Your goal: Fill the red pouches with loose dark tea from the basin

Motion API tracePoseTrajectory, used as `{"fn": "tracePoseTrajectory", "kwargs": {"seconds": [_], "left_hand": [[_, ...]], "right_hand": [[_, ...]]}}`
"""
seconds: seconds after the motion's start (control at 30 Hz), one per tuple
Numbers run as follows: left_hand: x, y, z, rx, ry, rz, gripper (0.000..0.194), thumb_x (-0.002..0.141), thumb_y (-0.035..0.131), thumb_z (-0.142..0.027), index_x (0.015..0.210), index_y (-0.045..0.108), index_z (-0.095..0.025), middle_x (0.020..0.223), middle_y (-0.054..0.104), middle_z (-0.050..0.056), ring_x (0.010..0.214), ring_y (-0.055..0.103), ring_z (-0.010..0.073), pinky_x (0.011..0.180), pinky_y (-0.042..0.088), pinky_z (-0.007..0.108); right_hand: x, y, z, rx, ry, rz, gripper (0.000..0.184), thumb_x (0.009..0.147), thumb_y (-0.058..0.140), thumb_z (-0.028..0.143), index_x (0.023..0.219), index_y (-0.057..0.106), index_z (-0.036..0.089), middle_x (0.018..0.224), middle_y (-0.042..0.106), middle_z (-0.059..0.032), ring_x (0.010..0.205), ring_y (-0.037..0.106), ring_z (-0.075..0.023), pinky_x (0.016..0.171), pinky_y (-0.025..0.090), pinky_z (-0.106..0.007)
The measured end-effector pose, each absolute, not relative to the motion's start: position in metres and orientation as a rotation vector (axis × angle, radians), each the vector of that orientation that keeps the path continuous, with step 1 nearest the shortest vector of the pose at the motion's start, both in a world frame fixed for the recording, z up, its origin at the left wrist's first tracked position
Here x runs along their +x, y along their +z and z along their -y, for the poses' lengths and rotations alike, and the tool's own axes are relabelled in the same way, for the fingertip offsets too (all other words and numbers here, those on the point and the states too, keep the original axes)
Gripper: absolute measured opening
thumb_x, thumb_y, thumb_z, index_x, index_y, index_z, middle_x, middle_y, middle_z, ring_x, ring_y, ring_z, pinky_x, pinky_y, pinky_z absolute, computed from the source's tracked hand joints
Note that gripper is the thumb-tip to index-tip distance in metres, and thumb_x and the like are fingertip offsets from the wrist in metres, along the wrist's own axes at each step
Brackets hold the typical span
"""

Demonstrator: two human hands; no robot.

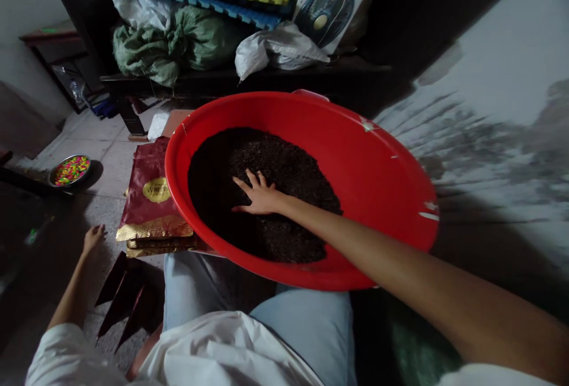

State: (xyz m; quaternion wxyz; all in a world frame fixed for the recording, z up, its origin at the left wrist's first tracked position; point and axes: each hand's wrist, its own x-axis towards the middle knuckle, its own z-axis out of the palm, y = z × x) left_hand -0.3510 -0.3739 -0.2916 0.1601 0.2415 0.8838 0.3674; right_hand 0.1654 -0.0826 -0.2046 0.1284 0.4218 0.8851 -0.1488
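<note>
A big red plastic basin rests in front of my knees, tilted toward me, and holds a dark, crumbly mass that looks like loose tea or soil. My right hand lies flat on that dark mass with its fingers spread, palm down. My left hand hangs low at the left over the tiled floor, fingers curled downward; I cannot make out whether it holds anything. Beside the basin lies a stack of dark red and gold packets.
A metal bowl of coloured pellets stands on the floor at the left. Dark red folded pieces lie by my left knee. Behind the basin a low dark shelf carries green and white sacks, foam mats and a printed box.
</note>
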Motion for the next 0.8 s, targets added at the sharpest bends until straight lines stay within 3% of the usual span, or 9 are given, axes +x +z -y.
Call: {"fn": "tracePoseTrajectory", "kwargs": {"seconds": [0.07,0.17,0.4,0.63,0.8], "left_hand": [[-0.353,-0.267,0.339,0.667,1.191,-2.413,0.040,0.092,0.054,-0.061,0.088,0.056,-0.020,0.082,0.068,0.006,0.084,0.075,0.0206,0.073,0.059,0.027],[-0.347,-0.235,0.295,0.675,1.311,-2.290,0.044,0.097,0.053,-0.061,0.096,0.061,-0.018,0.094,0.072,0.008,0.092,0.072,0.0176,0.076,0.058,0.024],[-0.309,-0.201,0.258,0.762,1.277,-2.087,0.047,0.074,0.083,-0.057,0.091,0.071,-0.014,0.084,0.070,0.004,0.079,0.065,0.0156,0.071,0.053,0.024],[-0.291,-0.191,0.263,0.782,1.293,-2.119,0.055,0.055,0.085,-0.057,0.090,0.073,-0.016,0.083,0.072,0.006,0.075,0.062,0.0173,0.067,0.049,0.026],[-0.287,-0.190,0.261,0.827,1.294,-2.165,0.056,0.050,0.083,-0.062,0.082,0.073,-0.016,0.074,0.068,0.004,0.069,0.057,0.0160,0.064,0.043,0.026]], "right_hand": [[0.163,-0.201,0.084,1.219,-0.439,-2.559,0.120,0.094,0.060,0.089,0.184,0.005,0.033,0.189,-0.017,-0.0171,0.171,0.000,-0.0602,0.124,0.029,-0.086],[0.159,-0.191,0.087,1.211,-0.431,-2.519,0.118,0.096,0.059,0.086,0.184,0.003,0.031,0.189,-0.014,-0.0204,0.171,0.002,-0.0608,0.124,0.032,-0.084],[0.152,-0.167,0.095,1.194,-0.337,-2.584,0.109,0.096,0.070,0.074,0.181,0.025,0.023,0.182,0.021,-0.0297,0.158,0.040,-0.0576,0.117,0.051,-0.069],[0.149,-0.160,0.090,1.178,-0.348,-2.525,0.117,0.088,0.086,0.065,0.180,0.026,0.024,0.182,0.020,-0.0285,0.162,0.035,-0.0570,0.121,0.049,-0.063],[0.148,-0.153,0.090,1.127,-0.349,-2.497,0.122,0.087,0.087,0.066,0.181,0.023,0.022,0.181,0.020,-0.0309,0.162,0.035,-0.0571,0.127,0.040,-0.060]]}}
